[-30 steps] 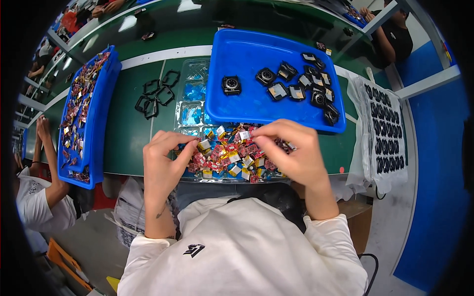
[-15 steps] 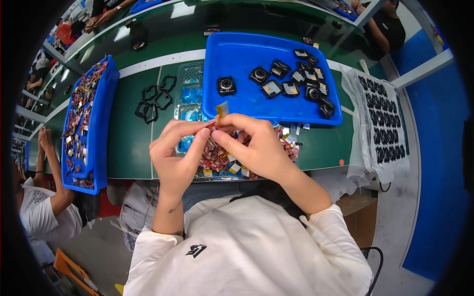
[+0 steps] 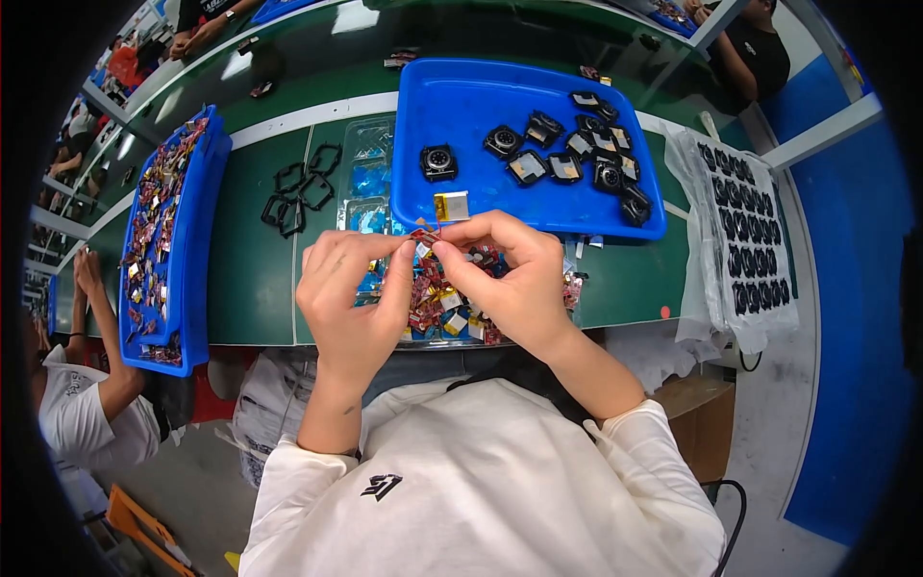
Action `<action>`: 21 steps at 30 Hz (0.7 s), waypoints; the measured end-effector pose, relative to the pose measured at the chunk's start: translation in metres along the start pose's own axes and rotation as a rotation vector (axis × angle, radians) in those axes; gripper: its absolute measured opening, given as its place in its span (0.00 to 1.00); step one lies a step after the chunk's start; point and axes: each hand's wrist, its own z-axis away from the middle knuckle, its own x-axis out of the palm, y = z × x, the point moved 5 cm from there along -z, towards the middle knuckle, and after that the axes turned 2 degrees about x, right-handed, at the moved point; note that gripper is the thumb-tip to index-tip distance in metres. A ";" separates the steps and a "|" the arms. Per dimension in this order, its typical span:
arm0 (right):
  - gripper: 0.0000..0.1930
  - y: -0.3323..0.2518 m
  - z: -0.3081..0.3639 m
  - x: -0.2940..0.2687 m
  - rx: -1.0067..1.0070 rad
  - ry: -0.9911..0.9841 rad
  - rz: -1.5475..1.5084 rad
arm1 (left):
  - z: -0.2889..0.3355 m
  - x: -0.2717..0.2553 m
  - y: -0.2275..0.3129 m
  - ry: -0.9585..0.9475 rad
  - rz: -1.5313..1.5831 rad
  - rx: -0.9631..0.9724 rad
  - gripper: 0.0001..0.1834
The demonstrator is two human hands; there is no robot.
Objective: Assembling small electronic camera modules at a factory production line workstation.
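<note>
Between my two hands is a small red circuit board (image 3: 423,236), pinched at its left end by the thumb and forefinger of my left hand (image 3: 356,288). At its right end, the fingertips of my right hand (image 3: 514,279) are closed on it. A flat silver battery (image 3: 455,205) with a yellow strip hangs off the board by thin wires, just over the near edge of the blue tray (image 3: 461,91). Under my hands, a pile of red boards and batteries (image 3: 447,308) lies in a clear plastic tray. Black watch casings (image 3: 527,166) are scattered in the blue tray.
Several black frames (image 3: 312,183) lie on the green table at left. Past them stands a blue bin (image 3: 197,240) full of boards. White-wrapped rows of black casings (image 3: 745,226) sit at right. A co-worker's hands (image 3: 88,272) show at far left.
The battery has swung from upright to lying flat, farther right. My hands have shifted slightly right, with the board turned between my fingertips.
</note>
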 end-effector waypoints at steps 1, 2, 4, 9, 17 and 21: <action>0.06 0.001 0.000 -0.001 0.002 0.001 -0.001 | 0.001 0.000 0.001 -0.016 -0.002 -0.001 0.04; 0.06 -0.002 0.000 -0.003 -0.060 0.007 0.066 | 0.000 -0.001 0.001 -0.031 -0.003 -0.002 0.04; 0.06 -0.006 -0.003 -0.008 -0.120 0.013 0.133 | -0.002 -0.004 0.000 -0.076 0.068 -0.084 0.04; 0.08 -0.016 -0.002 -0.013 -0.192 -0.190 0.248 | -0.005 -0.006 -0.012 -0.313 0.253 -0.257 0.05; 0.10 0.001 0.005 -0.007 0.209 -0.267 -0.309 | -0.008 0.001 0.013 -0.198 0.122 0.150 0.14; 0.10 0.004 0.009 -0.010 0.248 -0.285 -0.379 | -0.002 0.000 0.004 -0.194 0.220 0.123 0.09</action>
